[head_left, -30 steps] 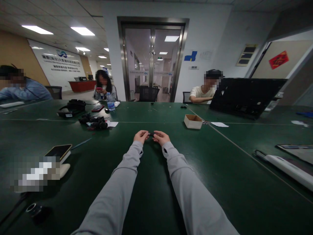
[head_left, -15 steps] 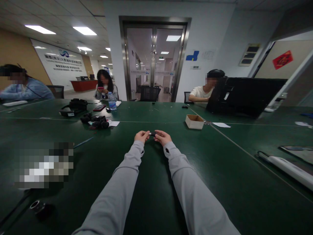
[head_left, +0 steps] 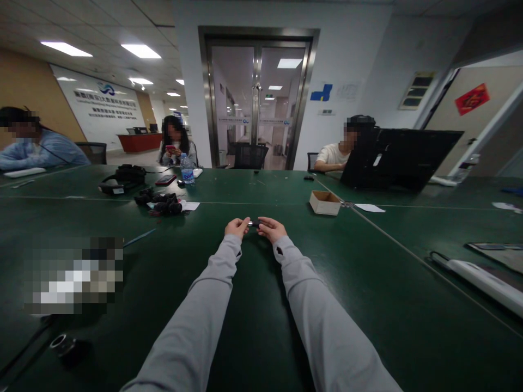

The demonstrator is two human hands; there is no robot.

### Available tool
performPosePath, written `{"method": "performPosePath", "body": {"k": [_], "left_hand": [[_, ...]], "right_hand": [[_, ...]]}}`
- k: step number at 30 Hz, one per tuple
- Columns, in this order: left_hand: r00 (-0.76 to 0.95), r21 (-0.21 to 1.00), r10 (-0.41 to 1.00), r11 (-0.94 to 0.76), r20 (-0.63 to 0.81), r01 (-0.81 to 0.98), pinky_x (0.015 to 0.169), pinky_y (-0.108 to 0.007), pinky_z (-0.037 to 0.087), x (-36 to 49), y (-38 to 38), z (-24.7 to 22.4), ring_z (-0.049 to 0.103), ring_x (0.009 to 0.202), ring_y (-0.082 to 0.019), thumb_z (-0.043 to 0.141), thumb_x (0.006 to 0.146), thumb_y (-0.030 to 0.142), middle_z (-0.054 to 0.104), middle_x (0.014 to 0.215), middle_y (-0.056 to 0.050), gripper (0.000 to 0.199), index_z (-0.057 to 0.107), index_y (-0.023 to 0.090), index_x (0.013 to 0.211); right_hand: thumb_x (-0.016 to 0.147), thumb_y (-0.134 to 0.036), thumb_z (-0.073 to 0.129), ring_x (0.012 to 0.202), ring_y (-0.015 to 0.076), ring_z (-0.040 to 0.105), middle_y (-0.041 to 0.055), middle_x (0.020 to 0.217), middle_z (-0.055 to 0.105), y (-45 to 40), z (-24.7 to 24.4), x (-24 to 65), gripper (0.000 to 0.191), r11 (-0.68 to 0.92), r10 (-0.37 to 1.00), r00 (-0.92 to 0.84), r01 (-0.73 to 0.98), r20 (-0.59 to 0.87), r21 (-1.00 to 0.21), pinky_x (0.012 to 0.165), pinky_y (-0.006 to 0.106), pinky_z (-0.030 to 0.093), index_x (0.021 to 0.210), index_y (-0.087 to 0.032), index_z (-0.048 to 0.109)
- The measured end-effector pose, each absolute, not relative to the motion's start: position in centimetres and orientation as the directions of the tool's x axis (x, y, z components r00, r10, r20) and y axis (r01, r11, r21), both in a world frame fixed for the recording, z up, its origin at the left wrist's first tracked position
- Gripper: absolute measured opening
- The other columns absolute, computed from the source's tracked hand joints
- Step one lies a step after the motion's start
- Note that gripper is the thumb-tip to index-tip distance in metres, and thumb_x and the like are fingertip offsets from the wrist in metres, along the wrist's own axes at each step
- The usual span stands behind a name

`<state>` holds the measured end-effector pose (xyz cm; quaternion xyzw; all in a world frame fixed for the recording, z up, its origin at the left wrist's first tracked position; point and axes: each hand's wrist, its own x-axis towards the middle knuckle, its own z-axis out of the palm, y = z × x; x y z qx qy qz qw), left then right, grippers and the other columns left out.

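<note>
- My L hand (head_left: 237, 227) pinches the silver-looking end of a small black item (head_left: 255, 224), thumb & fingertips drawn together.
- My R hand (head_left: 273, 230) has the dark end, fingers likewise narrowed on it.
- Item's betw. both hands, roughly level, over the green table (head_left: 255, 294); too small from here to ID for sure.
- Open-top box (head_left: 324, 204) sits past my R hand, off to the right.
- Pile of black gear (head_left: 165, 204) lies w/ white paper (head_left: 190, 206) beyond my L hand, to the left.
- Water bottle (head_left: 187, 170) stands upright farther back, near a phone (head_left: 165, 180).
</note>
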<state>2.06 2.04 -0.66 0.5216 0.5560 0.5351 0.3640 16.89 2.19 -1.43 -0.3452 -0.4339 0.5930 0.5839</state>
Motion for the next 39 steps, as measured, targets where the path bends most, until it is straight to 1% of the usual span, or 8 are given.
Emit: {"method": "performPosePath", "body": {"k": [8,15,21,25,29,35,39], "left_hand": [[-0.183,0.896,0.961,-0.114,0.209,0.429,0.054,-0.023,0.041,1.7,1.6,-0.4,0.053,0.048,-0.011,0.047,0.068,0.059,0.058,0.050,0.000,0.043,0.054,0.018,0.055],[-0.168,0.855,0.965,-0.090,0.202,0.511,0.052,-0.023,0.039,1.5,1.2,0.0,0.052,0.048,-0.012,0.041,0.072,0.060,0.057,0.050,0.000,0.047,0.056,0.019,0.053],[-0.170,0.851,0.969,-0.065,0.178,0.521,0.050,-0.023,0.037,1.4,0.7,0.6,0.050,0.047,-0.012,0.040,0.073,0.058,0.057,0.051,-0.001,0.047,0.054,0.019,0.051],[-0.171,0.837,0.970,-0.053,0.172,0.545,0.050,-0.024,0.035,1.3,0.6,0.9,0.050,0.046,-0.013,0.039,0.074,0.057,0.053,0.044,-0.001,0.047,0.057,0.020,0.050],[-0.165,0.858,0.970,-0.069,0.176,0.509,0.049,-0.024,0.035,1.3,0.6,0.8,0.049,0.044,-0.013,0.040,0.073,0.057,0.053,0.042,0.000,0.047,0.057,0.020,0.049],[-0.166,0.883,0.965,-0.105,0.201,0.458,0.049,-0.022,0.037,1.3,1.2,-0.1,0.050,0.046,-0.012,0.045,0.070,0.059,0.056,0.048,0.000,0.045,0.052,0.020,0.049],[-0.164,0.900,0.968,-0.107,0.192,0.422,0.051,-0.022,0.039,1.3,1.4,-0.3,0.051,0.049,-0.011,0.048,0.068,0.058,0.059,0.052,0.000,0.041,0.054,0.020,0.054]], "right_hand": [[0.059,-0.008,0.071,0.057,0.0110,0.061,0.0044,0.084,0.064,2.5,-1.9,16.9,0.032,0.078,0.988,-0.094,-0.363,0.120,-0.929,0.051,0.019,0.052,0.089,-0.017,0.065],[0.057,-0.010,0.073,0.059,0.0122,0.062,0.0046,0.085,0.064,2.5,-1.9,17.0,0.035,0.076,0.980,-0.141,-0.369,0.137,-0.926,0.053,0.020,0.052,0.090,-0.017,0.065],[0.056,-0.011,0.074,0.060,0.0124,0.062,0.0049,0.086,0.064,2.2,-1.7,17.0,0.036,0.068,0.974,-0.177,-0.368,0.142,-0.928,0.053,0.020,0.052,0.090,-0.017,0.065],[0.056,-0.011,0.075,0.061,0.0130,0.063,0.0048,0.087,0.065,2.0,-1.5,17.0,0.036,0.062,0.972,-0.190,-0.357,0.138,-0.932,0.052,0.019,0.052,0.090,-0.017,0.065],[0.056,-0.011,0.075,0.060,0.0124,0.063,0.0051,0.086,0.064,1.9,-1.3,16.9,0.035,0.065,0.976,-0.174,-0.347,0.132,-0.936,0.052,0.019,0.052,0.090,-0.017,0.065],[0.056,-0.011,0.075,0.053,0.0103,0.061,0.0033,0.075,0.065,1.7,-0.9,16.7,0.030,0.034,0.989,-0.124,-0.366,0.085,-0.930,0.047,0.016,0.052,0.085,-0.014,0.065],[0.060,-0.011,0.073,0.051,0.0103,0.060,0.0024,0.065,0.064,1.5,-0.6,16.6,0.025,0.013,0.994,-0.098,-0.377,0.054,-0.926,0.046,0.016,0.051,0.083,-0.013,0.064]]}}
